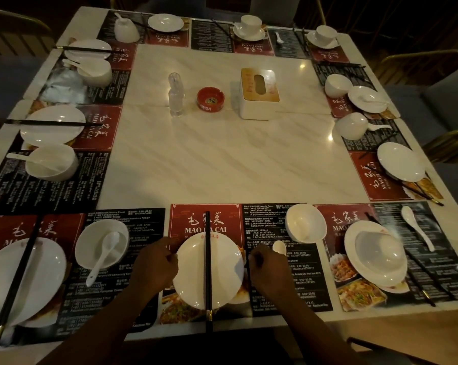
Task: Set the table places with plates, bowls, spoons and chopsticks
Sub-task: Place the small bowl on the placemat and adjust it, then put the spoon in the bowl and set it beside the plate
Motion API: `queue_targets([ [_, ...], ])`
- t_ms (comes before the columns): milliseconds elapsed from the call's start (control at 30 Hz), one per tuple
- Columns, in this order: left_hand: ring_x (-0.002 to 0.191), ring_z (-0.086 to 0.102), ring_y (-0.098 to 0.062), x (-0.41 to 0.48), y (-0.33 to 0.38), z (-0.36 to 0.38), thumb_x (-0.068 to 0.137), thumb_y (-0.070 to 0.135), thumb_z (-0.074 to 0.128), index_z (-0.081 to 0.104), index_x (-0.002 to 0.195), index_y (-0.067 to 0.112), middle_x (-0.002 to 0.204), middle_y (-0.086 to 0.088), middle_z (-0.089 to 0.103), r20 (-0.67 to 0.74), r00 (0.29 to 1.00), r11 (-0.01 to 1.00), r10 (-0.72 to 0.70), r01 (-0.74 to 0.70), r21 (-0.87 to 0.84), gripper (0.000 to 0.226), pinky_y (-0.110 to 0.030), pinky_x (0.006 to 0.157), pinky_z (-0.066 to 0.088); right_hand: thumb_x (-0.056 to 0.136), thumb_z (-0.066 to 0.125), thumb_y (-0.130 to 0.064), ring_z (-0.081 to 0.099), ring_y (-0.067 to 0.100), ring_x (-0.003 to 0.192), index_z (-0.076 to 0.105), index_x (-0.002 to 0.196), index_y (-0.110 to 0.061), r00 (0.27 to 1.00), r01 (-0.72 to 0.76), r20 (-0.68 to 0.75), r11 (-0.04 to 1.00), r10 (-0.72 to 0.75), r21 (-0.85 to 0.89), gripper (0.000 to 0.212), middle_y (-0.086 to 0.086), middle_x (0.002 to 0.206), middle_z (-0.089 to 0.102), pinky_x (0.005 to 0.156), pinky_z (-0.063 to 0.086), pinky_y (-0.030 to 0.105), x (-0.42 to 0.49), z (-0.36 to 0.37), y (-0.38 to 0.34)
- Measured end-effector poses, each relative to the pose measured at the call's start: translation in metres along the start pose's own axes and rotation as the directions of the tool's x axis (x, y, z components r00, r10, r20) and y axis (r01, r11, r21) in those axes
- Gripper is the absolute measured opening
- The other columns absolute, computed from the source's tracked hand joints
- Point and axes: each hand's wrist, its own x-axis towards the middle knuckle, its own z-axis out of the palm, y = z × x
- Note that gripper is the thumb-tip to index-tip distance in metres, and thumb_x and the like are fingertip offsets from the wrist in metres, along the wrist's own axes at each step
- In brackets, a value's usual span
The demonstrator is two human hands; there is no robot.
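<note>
White plate (191, 275) in left grip (154, 266), right grip (268, 270)

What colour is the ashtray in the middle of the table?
The ashtray is red, seen in the head view.

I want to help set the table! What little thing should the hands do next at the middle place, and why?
Probably set the white spoon by the right hand into the empty bowl. The plate already carries chopsticks, and next door the left-place spoon rests in the left-place bowl.
</note>
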Motion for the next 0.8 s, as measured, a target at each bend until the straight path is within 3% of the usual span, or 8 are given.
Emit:
queue_targets([
  [133,0.077,0.06,-0.009,0.005,0.028,0.003,0.088,0.009,0.062,0.064,0.091,0.027,0.085,0.011,0.059,-0.129,0.981,0.988,0.148,-0.141,0.063,0.018,-0.02,0.063,0.043,0.091,0.064,-0.018,0.056,-0.002,0.065,0.066,0.09,-0.026,0.976,0.031,-0.215,0.999,-0.025,0.023,0.008,-0.013,0.078,0.065,0.06,0.039,0.008,0.002,-0.048,0.016],
  [200,0.076,0.06,-0.008,0.009,0.049,0.011,0.087,0.011,0.064,0.063,0.09,0.026,0.083,0.012,0.059,-0.152,0.967,0.979,0.203,-0.203,0.011,0.015,-0.023,0.064,0.048,0.089,0.066,-0.017,0.056,0.006,0.069,0.068,0.092,-0.021,0.926,0.033,-0.376,0.999,-0.032,-0.003,0.005,-0.006,0.084,0.067,0.064,0.043,0.018,0.009,-0.075,0.031],
  [267,0.08,0.061,-0.007,0.012,0.072,0.022,0.087,0.013,0.065,0.066,0.1,0.024,0.089,0.01,0.062,-0.147,0.966,0.974,0.213,-0.222,-0.046,0.017,-0.027,0.068,0.054,0.089,0.067,-0.018,0.06,0.015,0.084,0.065,0.103,-0.017,0.888,0.002,-0.459,1.0,-0.014,-0.027,0.014,0.001,0.099,0.066,0.076,0.048,0.029,0.022,-0.098,0.051],
  [367,0.085,0.064,-0.01,0.015,0.108,0.041,0.088,0.013,0.066,0.068,0.107,0.023,0.095,0.008,0.067,-0.122,0.973,0.974,0.197,-0.208,-0.085,0.022,-0.031,0.076,0.056,0.092,0.061,-0.021,0.059,0.027,0.103,0.062,0.116,-0.014,0.931,-0.055,-0.365,0.982,-0.015,-0.178,0.025,0.008,0.11,0.065,0.088,0.05,0.038,0.054,-0.12,0.084],
  [467,0.076,0.062,-0.005,0.02,0.136,0.064,0.089,0.012,0.061,0.061,0.085,0.032,0.083,0.012,0.064,-0.035,0.973,0.967,0.23,-0.232,-0.105,0.021,-0.027,0.069,0.053,0.095,0.052,-0.026,0.065,0.029,0.096,0.061,0.119,-0.016,0.982,-0.025,-0.191,0.98,-0.013,-0.197,0.026,0.008,0.107,0.07,0.088,0.054,0.042,0.083,-0.127,0.103],
  [633,0.086,0.066,-0.007,0.017,0.176,0.102,0.096,0.015,0.059,0.062,0.127,0.019,0.111,0.002,0.068,0.079,0.991,0.973,0.105,-0.086,-0.213,0.031,-0.01,0.069,0.05,0.099,0.053,-0.02,0.067,0.027,0.091,0.065,0.118,-0.01,0.997,0.035,-0.065,0.994,-0.042,-0.106,0.025,0.012,0.102,0.071,0.078,0.045,0.029,0.106,-0.128,0.115],
  [733,0.084,0.063,-0.014,0.015,0.196,0.125,0.1,0.022,0.053,0.066,0.107,0.019,0.097,0.004,0.067,0.147,0.988,0.973,0.036,-0.002,-0.229,0.016,-0.027,0.074,0.054,0.099,0.051,-0.019,0.067,0.028,0.091,0.066,0.112,-0.011,0.998,0.063,-0.027,0.995,-0.065,-0.073,0.021,0.012,0.099,0.071,0.074,0.043,0.028,0.114,-0.132,0.119],
  [800,0.079,0.06,-0.017,0.015,0.207,0.134,0.099,0.023,0.049,0.065,0.088,0.014,0.086,-0.002,0.067,0.163,0.986,0.969,0.011,0.029,-0.245,0.021,-0.045,0.081,0.053,0.098,0.052,-0.018,0.066,0.026,0.093,0.067,0.115,-0.012,0.997,0.075,-0.002,0.997,-0.075,-0.021,0.023,0.011,0.103,0.071,0.074,0.04,0.026,0.119,-0.133,0.117],
])
